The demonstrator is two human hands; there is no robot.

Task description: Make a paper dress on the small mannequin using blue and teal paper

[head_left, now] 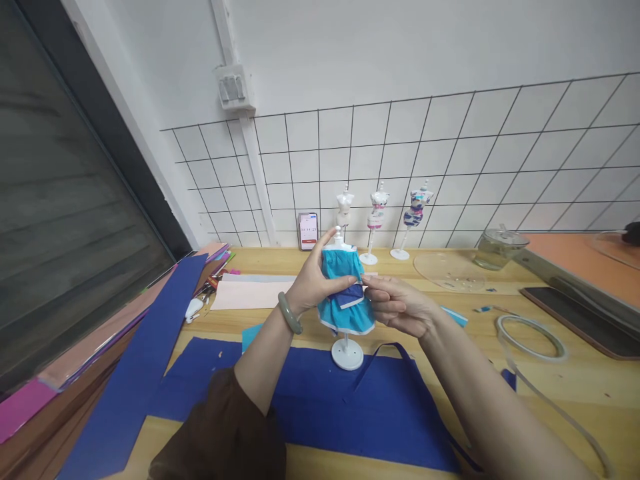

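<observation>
A small white mannequin stand (347, 355) stands upright on dark blue paper (360, 413), wearing a light blue dress (345, 262) with a white hem. A dark blue band (349, 296) with a white edge lies across its waist. My left hand (316, 275) is wrapped round the dress's left side, its thumb over the front near the waist. At the right side of the waist, my right hand (395, 303) pinches the edge of the band with thumb and index finger. A narrow dark blue strip (407, 363) curls over the paper below my right hand.
Three small mannequins (376, 217) and a phone (309, 231) stand by the wall. Coloured paper (150, 347) lies at left, with pale pink sheets (250, 295) behind. To the right are a tape roll (531, 338), a glass jar (500, 248) and a dark tray (585, 321).
</observation>
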